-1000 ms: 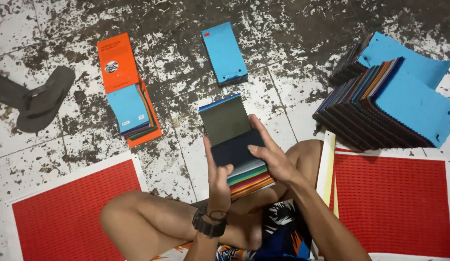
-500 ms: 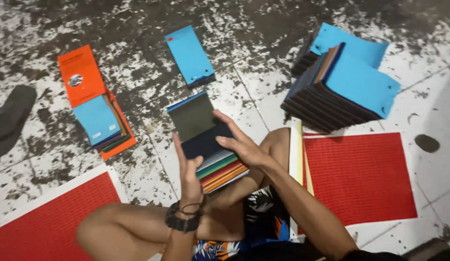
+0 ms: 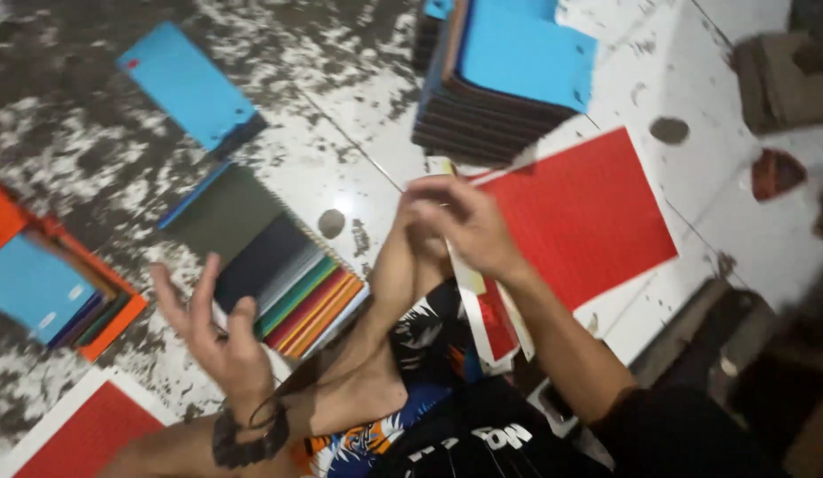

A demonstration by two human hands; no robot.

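A fanned stack of coloured sample sheets (image 3: 288,274), with dark, green, red and orange edges, lies on the floor in front of my folded legs. My left hand (image 3: 212,332) hovers at its near left corner, open with fingers spread and nothing in it. My right hand (image 3: 456,221) is to the right, above my knee, curled over a bundle of long white and yellow strips (image 3: 484,305) beside my leg. Motion blur hides whether it grips them.
A blue booklet (image 3: 186,84) lies at the far left. A tall pile of dark booklets with a blue top (image 3: 509,71) stands at the back. Red mats lie right (image 3: 588,212) and near left (image 3: 84,434). An orange and blue pile (image 3: 49,292) sits at the left edge.
Both hands have left the sample stack. The left hand pulled back and opened; the right hand moved right to the white strips. The view swung to the right.
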